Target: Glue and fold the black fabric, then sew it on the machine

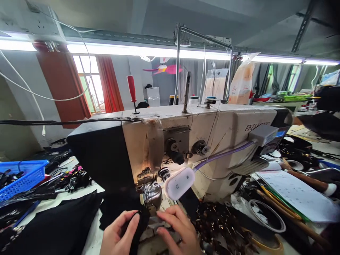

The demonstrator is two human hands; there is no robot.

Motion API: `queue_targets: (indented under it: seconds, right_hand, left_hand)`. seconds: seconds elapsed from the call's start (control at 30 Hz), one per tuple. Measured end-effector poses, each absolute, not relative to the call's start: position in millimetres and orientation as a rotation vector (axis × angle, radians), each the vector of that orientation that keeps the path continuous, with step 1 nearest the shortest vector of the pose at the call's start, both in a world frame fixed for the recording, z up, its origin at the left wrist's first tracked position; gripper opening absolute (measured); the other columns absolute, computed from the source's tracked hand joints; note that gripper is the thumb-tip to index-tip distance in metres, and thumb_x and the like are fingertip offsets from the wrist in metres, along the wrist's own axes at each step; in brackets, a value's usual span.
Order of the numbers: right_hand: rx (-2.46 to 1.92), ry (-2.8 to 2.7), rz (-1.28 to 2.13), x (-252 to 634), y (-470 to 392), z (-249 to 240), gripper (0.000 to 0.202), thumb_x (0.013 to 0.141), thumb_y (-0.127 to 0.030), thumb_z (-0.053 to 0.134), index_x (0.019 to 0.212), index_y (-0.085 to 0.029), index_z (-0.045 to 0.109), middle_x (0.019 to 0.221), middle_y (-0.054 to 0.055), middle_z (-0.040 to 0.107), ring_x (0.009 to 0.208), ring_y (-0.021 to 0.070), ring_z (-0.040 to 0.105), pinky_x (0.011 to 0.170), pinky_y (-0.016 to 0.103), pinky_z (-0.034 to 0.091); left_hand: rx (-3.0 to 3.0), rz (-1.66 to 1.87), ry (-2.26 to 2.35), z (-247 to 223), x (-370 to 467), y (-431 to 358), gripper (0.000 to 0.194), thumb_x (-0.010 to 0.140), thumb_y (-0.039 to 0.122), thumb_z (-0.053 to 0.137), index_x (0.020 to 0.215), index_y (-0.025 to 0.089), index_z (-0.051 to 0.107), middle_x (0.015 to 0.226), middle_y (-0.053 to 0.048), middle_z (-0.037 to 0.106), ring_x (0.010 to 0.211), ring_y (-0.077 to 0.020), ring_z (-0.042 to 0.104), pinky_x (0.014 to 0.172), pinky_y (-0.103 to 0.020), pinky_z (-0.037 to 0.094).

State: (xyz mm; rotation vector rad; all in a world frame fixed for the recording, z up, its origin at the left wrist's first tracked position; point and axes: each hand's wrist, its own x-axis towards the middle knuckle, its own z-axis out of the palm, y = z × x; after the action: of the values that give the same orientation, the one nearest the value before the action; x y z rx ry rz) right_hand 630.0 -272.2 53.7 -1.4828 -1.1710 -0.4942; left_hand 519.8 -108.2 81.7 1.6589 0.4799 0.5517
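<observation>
My left hand [119, 233] is closed, with thumb and forefinger pinching the edge of a piece of black fabric [143, 221] in front of the sewing machine [225, 124]. To its right, my right hand [182, 232] hovers by the machine's needle area with thumb and forefinger apart and nothing visible between them. Just above my hands is the metal presser part [152, 194]. A lit white lamp [180, 184] on a purple flexible neck hangs over my right hand and hides part of the machine bed. A heap of small, shiny dark brown pieces [223, 226] lies beside my right hand.
More black fabric [61, 226] lies on the left of the table, near a blue basket [23, 177]. At the right are a roll of tape [267, 215] and written paper sheets [289, 191]. A red-handled screwdriver [131, 90] stands upright on the machine.
</observation>
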Motion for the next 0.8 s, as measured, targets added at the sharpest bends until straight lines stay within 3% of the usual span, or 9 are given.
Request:
queue_targets:
  seconds: [0.23,0.37,0.6,0.8]
  right_hand:
    - [-1.538,-1.261,-0.712,610.3,-250.3,58.4,0.030,0.090,-0.012,0.056,0.120,-0.012,0.059,0.087,0.010,0.059,0.073,0.0165,0.061,0.060,0.025,0.055]
    - [-1.567,-1.255,-0.799,610.9,-253.1,58.4,0.024,0.090,-0.011,0.057,0.113,-0.013,0.063,0.083,0.008,0.061,0.069,0.0152,0.061,0.057,0.023,0.053]
    - [-1.620,-1.281,-0.783,610.0,-256.3,50.7,0.031,0.089,-0.016,0.059,0.119,-0.018,0.060,0.087,0.009,0.063,0.074,0.0167,0.064,0.060,0.025,0.054]
    - [-1.557,-1.198,-0.701,610.8,-254.6,58.8,0.027,0.089,-0.009,0.056,0.114,-0.018,0.061,0.084,0.006,0.060,0.069,0.0143,0.061,0.059,0.023,0.052]
  left_hand:
    - [1.544,0.551,0.482,87.0,504.5,-121.9,0.035,0.069,0.054,0.076,0.080,0.021,0.074,0.081,-0.003,0.076,0.077,-0.0193,0.069,0.071,-0.021,0.055]
    - [1.541,0.583,0.505,87.9,502.1,-123.3,0.034,0.068,0.053,0.075,0.079,0.021,0.075,0.079,-0.003,0.076,0.075,-0.0192,0.069,0.070,-0.021,0.055]
    - [1.457,0.552,0.509,86.4,501.1,-123.4,0.036,0.065,0.053,0.077,0.080,0.020,0.076,0.079,-0.005,0.078,0.076,-0.0214,0.071,0.073,-0.025,0.056]
    - [1.558,0.549,0.484,82.3,502.2,-122.0,0.031,0.069,0.048,0.075,0.080,0.019,0.074,0.079,-0.006,0.078,0.074,-0.0223,0.072,0.068,-0.025,0.058]
